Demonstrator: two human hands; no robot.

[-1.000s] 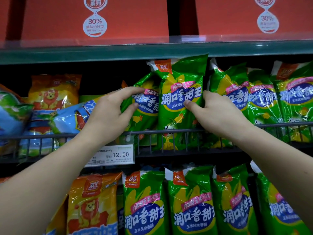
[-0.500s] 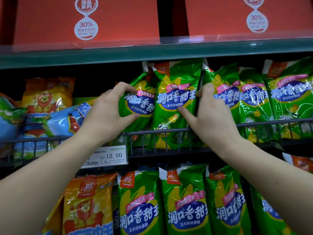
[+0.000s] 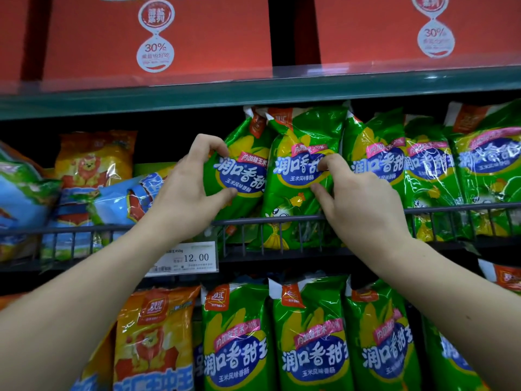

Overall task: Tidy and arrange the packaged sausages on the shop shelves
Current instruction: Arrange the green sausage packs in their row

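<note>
Left hand [image 3: 186, 190] clasps a leaning green sausage pack [image 3: 242, 167]; right hand [image 3: 358, 204] pinches the neighbour pack [image 3: 296, 193] at its 3 o'clock. Best stood upright together, labels forward.

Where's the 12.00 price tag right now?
In the head view, the price tag hangs left of centre on the front edge of the middle shelf, just below the left hand and above an orange sausage pack.

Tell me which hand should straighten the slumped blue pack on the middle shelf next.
Left, probably. The left hand grips the leftmost green pack, right beside the blue pack. The right hand pinches the next green pack, farther off, and would have to cross over.
</note>
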